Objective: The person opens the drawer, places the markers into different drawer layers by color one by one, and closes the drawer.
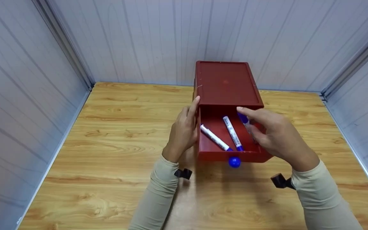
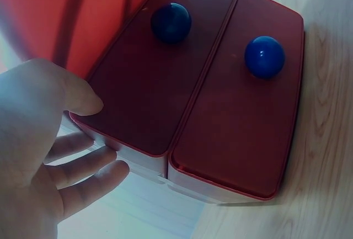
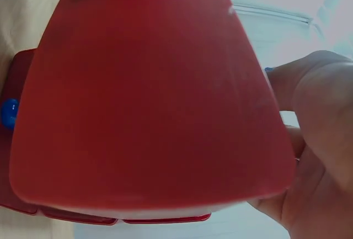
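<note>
A red drawer unit (image 1: pixel 227 83) stands on the table, its top drawer (image 1: pixel 214 156) pulled out by a blue knob (image 1: pixel 234 162). Inside lie two white markers with blue ends, one slanting by the left wall (image 1: pixel 215 138) and another in the middle (image 1: pixel 233 133). My right hand (image 1: pixel 275 134) reaches over the drawer's right wall and pinches a third marker (image 1: pixel 244 118), blue end up. My left hand (image 1: pixel 184 127) rests along the unit's left side, fingers fairly straight. In the left wrist view its thumb (image 2: pixel 83 98) touches the edge of a lower drawer front (image 2: pixel 143 79).
Two lower drawers are closed, each with a blue knob, such as the lowest one's knob (image 2: pixel 265 57). The unit stands near the back wall (image 1: pixel 152 41) of a pale panelled booth. Wood-patterned tabletop (image 1: pixel 123 137) extends to both sides.
</note>
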Available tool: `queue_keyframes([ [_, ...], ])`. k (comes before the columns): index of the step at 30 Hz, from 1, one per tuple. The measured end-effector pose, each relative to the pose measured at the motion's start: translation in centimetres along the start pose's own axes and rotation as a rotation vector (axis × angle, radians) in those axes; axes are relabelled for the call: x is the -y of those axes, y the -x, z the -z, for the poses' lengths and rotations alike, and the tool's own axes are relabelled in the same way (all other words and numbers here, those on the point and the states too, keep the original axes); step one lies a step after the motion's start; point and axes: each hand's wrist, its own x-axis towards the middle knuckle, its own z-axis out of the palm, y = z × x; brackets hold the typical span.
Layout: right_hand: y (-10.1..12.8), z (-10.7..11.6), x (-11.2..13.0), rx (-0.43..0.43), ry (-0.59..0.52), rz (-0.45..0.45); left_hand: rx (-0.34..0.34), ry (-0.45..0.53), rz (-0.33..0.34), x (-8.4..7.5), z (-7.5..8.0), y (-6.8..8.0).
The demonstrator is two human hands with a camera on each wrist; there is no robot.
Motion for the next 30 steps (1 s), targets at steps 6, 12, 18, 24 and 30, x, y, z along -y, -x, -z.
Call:
queue_keyframes([
  [6,0.0,-0.5,0.4,0.013,0.085,0.026,-0.008,0.021,-0.002,0.0,0.0,0.1],
  [12,-0.1,-0.9,0.5,0.014,0.102,0.008,-0.010,0.025,0.002,-0.1,0.0,0.0],
  [18,0.0,-1.2,0.3,0.020,0.090,-0.027,-0.001,0.026,0.002,-0.1,-0.1,-0.1],
  [24,0.1,-1.5,0.0,0.012,0.060,-0.041,-0.006,0.019,-0.002,-0.2,-0.1,-0.1],
  [30,0.3,-1.6,-0.5,-0.002,0.034,-0.043,-0.005,-0.003,0.002,-0.1,0.0,0.1],
])
